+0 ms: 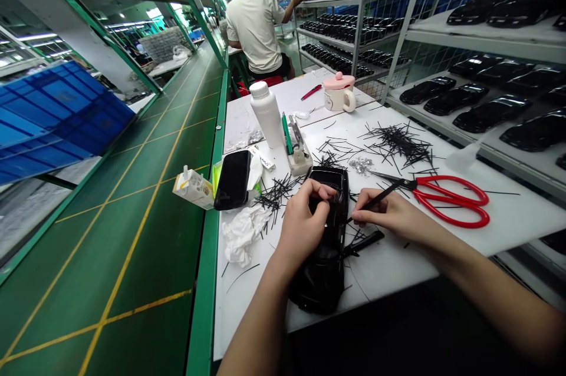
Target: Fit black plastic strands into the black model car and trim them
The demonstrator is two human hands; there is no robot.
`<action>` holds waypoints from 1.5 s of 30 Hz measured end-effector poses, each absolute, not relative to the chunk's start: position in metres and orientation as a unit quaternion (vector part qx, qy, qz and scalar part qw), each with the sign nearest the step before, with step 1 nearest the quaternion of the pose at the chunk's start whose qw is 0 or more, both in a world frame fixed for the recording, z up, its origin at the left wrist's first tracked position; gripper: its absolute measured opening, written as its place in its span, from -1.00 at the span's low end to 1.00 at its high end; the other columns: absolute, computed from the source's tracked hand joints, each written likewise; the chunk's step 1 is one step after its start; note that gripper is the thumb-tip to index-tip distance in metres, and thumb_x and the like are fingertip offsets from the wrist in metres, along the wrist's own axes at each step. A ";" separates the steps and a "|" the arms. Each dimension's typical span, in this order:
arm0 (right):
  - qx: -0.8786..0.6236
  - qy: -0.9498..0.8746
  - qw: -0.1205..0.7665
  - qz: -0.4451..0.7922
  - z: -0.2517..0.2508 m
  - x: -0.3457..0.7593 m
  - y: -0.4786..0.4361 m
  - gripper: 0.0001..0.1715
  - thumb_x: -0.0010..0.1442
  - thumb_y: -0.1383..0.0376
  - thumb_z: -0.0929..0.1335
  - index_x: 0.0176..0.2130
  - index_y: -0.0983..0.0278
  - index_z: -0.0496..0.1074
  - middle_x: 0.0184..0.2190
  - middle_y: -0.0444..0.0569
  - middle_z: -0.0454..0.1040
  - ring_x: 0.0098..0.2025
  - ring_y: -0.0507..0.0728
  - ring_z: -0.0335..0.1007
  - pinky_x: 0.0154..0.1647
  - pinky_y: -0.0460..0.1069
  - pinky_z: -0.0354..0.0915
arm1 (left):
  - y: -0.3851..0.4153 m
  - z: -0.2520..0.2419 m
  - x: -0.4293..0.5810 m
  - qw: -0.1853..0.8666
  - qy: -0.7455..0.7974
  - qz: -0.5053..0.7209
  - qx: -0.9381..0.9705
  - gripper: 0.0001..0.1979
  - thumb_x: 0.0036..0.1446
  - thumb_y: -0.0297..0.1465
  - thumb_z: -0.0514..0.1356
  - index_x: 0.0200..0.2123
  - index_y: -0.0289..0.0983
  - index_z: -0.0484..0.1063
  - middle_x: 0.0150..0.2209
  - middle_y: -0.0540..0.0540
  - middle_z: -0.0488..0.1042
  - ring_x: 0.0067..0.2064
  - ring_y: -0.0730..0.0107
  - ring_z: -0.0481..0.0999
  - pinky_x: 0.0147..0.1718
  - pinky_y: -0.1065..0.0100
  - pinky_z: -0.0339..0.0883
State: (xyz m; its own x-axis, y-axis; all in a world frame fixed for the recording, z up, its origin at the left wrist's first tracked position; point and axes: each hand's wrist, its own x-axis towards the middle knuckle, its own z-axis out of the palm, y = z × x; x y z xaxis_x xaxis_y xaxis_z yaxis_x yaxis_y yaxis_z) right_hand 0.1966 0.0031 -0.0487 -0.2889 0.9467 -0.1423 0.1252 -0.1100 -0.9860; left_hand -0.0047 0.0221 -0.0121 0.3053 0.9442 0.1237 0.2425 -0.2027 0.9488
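closest in, a glossy black car shell [325, 270] is seen lying lengthwise on the white table [398, 264], its near end close to the table's front edge. the left hand [305, 220] is closed over the shell's far part, fingers curled onto its top, so the shell is gripped and steadied. the right hand [389, 214] is pinched shut on a thin black strip [375, 199], whose tip is pointed at the shell just beside the left fingers.

a slip is judged the main risk: the strip is slender and held at one end only, so it could be bent or skated across the gloss, and a scratch could be left. with the shell so near the edge, it could be tipped off by a sideways push.

loose black strips [398, 143] are scattered around both hands and could be swept off by a wrist. just beyond the right hand, red scissors [446, 199] are laid with the blades toward the knuckles, where a finger could be nicked.

farther off, a phone [232, 178], a white bottle [267, 114] and a pink-lidded mug [339, 93] are seen, and a co-worker [256, 22] is seated by the racks [486, 111].
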 end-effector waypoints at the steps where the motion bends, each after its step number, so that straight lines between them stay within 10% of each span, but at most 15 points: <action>1: -0.477 -0.563 0.358 0.572 -0.049 0.197 0.003 -0.59 0.03 0.03 0.52 -0.42 0.29 0.43 -0.50 -0.10 0.44 -0.41 0.06 0.32 -0.37 -0.04 0.22 | 0.022 -0.012 -0.005 0.451 0.442 0.390 0.671 -0.85 0.10 -0.61 0.05 -0.39 -0.23 0.20 -0.23 -0.02 0.52 -0.13 0.39 0.50 -0.08 0.36 0.30; 45: -0.470 -0.581 0.367 0.554 -0.049 0.194 0.001 -0.63 0.08 0.07 0.49 -0.43 0.30 0.40 -0.53 -0.13 0.40 -0.44 0.04 0.30 -0.41 -0.06 0.18 | 0.024 -0.015 -0.004 0.446 0.453 0.383 0.670 -0.84 0.09 -0.61 0.06 -0.37 -0.23 0.22 -0.21 0.00 0.53 -0.11 0.42 0.50 -0.08 0.36 0.29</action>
State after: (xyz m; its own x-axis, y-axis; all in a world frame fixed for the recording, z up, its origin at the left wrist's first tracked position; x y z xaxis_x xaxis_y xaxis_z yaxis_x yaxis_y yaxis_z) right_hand 0.1942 0.0015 -0.0488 -0.2885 0.9529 -0.0941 0.1386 -0.0557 -0.9888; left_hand -0.0042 0.0243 -0.0151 0.2959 0.9489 0.1096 0.2653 -0.1919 0.9449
